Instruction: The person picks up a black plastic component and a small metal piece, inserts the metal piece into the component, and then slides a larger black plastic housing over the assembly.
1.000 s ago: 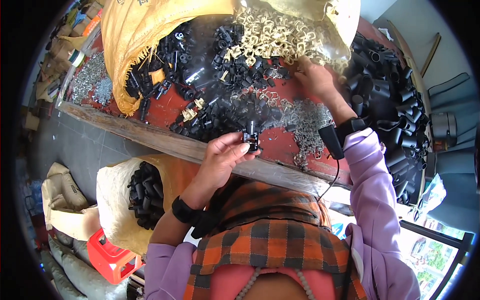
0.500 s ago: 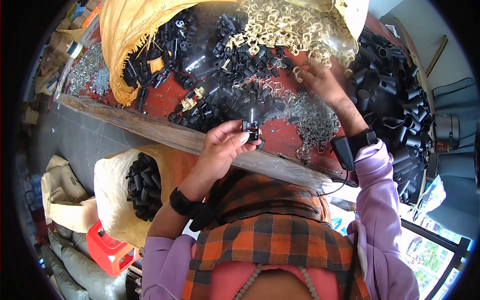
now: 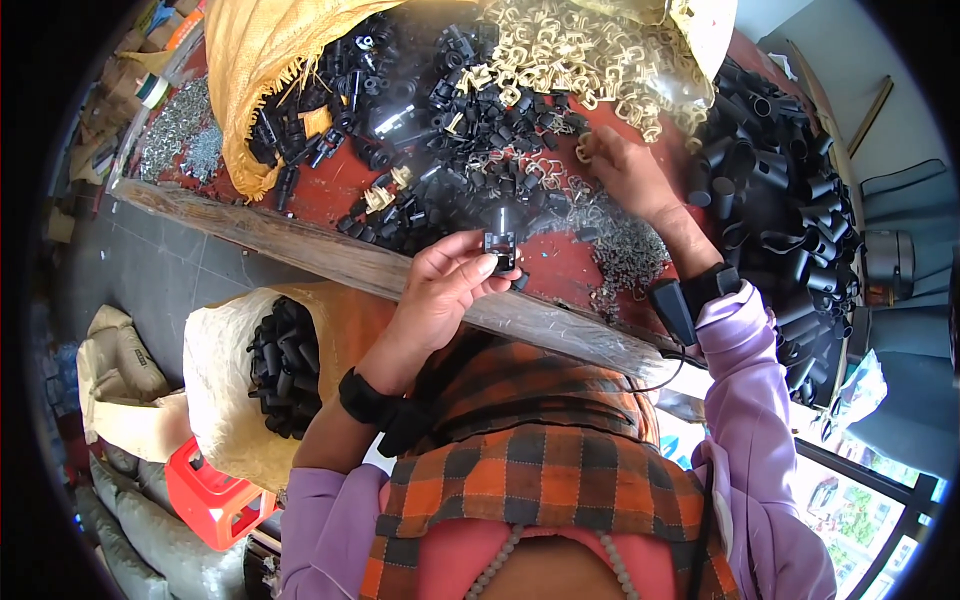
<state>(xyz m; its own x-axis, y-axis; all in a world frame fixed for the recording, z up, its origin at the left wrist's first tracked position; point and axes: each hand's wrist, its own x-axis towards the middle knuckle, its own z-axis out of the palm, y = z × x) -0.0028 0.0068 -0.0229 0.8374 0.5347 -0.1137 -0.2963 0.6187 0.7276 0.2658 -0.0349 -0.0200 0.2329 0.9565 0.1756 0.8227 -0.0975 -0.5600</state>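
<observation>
My left hand [image 3: 445, 290] is closed around a small black plastic part [image 3: 499, 243] with a squarish frame, held just above the table's near edge. The thumb presses on its front, and the fingers behind it are partly hidden. Out to the right, my right hand [image 3: 632, 178] pinches a cream plastic loop [image 3: 583, 150] at its fingertips. That hand is over the table between the heap of cream loops [image 3: 555, 50] and a pile of small metal pieces [image 3: 632, 250]. Small black parts [image 3: 520, 115] lie scattered to the left of it.
The red tabletop [image 3: 330, 195] has a wooden edge [image 3: 290, 248]. Black tubes [image 3: 770, 170] heap up at the right. A yellow woven sack [image 3: 245, 70] lies far left, and another sack [image 3: 215, 370] holding black parts stands below the table. A red stool [image 3: 205, 500] is beside it.
My right hand has drawn slightly toward me and left, away from the cream heap, with the loop in its fingers. My left hand keeps the black part nearly in place.
</observation>
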